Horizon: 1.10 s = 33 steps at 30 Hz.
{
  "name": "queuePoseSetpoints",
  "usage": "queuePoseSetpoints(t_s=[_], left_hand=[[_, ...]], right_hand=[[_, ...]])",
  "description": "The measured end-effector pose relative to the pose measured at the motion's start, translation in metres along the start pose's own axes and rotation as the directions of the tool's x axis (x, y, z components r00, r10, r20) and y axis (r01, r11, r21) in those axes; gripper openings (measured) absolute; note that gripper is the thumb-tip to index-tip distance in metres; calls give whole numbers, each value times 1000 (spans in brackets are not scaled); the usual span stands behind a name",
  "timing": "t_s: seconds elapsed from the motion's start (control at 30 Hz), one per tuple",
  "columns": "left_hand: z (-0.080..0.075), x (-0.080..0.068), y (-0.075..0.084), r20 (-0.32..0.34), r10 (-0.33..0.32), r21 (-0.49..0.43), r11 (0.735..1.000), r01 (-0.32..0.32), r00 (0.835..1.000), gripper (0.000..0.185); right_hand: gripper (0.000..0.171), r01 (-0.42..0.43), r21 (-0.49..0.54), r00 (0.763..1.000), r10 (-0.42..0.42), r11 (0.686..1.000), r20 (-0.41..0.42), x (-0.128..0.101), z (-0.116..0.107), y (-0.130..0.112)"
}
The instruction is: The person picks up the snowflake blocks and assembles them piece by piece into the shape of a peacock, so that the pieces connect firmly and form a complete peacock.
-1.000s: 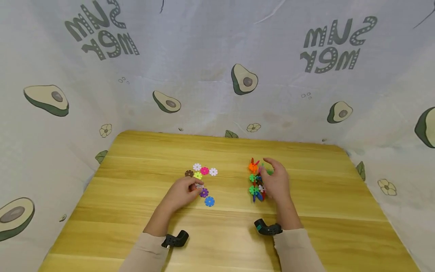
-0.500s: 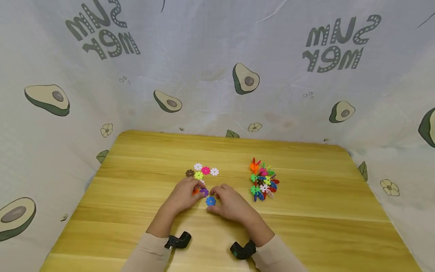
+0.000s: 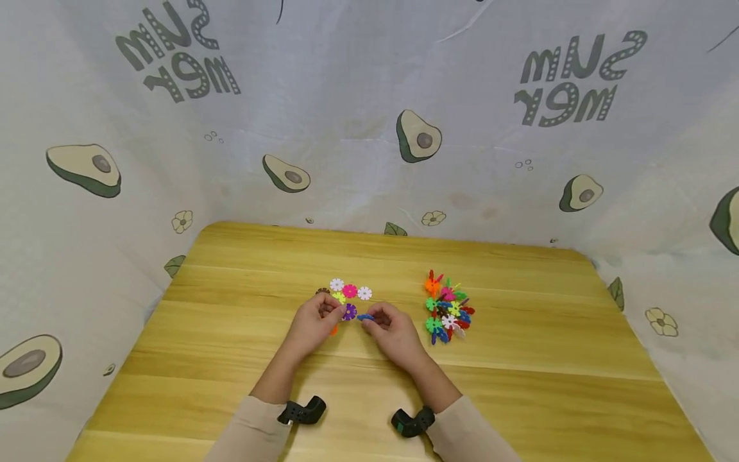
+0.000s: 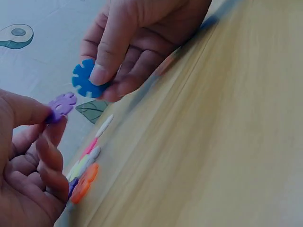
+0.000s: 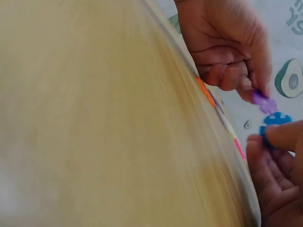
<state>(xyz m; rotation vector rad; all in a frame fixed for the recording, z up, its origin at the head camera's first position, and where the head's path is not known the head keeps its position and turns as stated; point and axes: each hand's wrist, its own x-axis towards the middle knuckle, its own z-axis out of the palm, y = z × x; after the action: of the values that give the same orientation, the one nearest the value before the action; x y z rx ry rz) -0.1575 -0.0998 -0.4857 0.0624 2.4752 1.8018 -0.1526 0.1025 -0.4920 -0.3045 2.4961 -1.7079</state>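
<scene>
My left hand (image 3: 308, 326) pinches a purple notched plastic disc (image 3: 349, 312) between thumb and index finger. Facing it, my right hand (image 3: 399, 335) grips a blue notched disc (image 4: 84, 80) the same way. Both discs are held above the table, edges close together; the right wrist view overlaps them. Seen edge-on from the head, the blue one looks thin. Beyond the left fingers lie loose discs: a pink one (image 3: 349, 291), a yellow one (image 3: 339, 298) and white ones (image 3: 364, 293). An orange disc (image 3: 333, 330) shows partly under the left hand, which also covers part of a brown one.
Right of the hands, a spiky cluster of many-coloured joined discs (image 3: 449, 313) stands on the wooden table (image 3: 554, 385). A curtain printed with avocados (image 3: 346, 192) hangs behind the table's far edge and along both sides.
The right hand has come left from beside the cluster and picked up the blue disc. The left hand has lifted the purple disc; both discs are now raised and facing.
</scene>
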Motion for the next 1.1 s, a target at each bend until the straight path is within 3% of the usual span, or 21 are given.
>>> queuePoseSetpoints(t_s=[0.1,0.17,0.47,0.77,0.93,1.1], left_hand=[[3,2,2,-6,-38,-166,985,36,999,14],[5,4,4,0,-53,-237,970,52,999,14],[11,5,3,51,-102,-411,905,114,993,13],[16,4,6,104,-158,-548,815,189,982,9],[21,2,5,86,-165,-570,801,184,983,10],[25,0,3,47,-145,-562,814,146,988,11]], right_hand=[[8,1,131,999,5,991,-47,2,1,0],[8,13,154,998,-3,988,-63,3,0,-1],[8,24,139,992,-6,990,-127,3,0,-2],[5,62,198,987,-30,978,-158,4,2,2],[7,68,214,984,-30,974,-178,3,4,4],[4,56,189,981,-19,980,-192,4,5,6]])
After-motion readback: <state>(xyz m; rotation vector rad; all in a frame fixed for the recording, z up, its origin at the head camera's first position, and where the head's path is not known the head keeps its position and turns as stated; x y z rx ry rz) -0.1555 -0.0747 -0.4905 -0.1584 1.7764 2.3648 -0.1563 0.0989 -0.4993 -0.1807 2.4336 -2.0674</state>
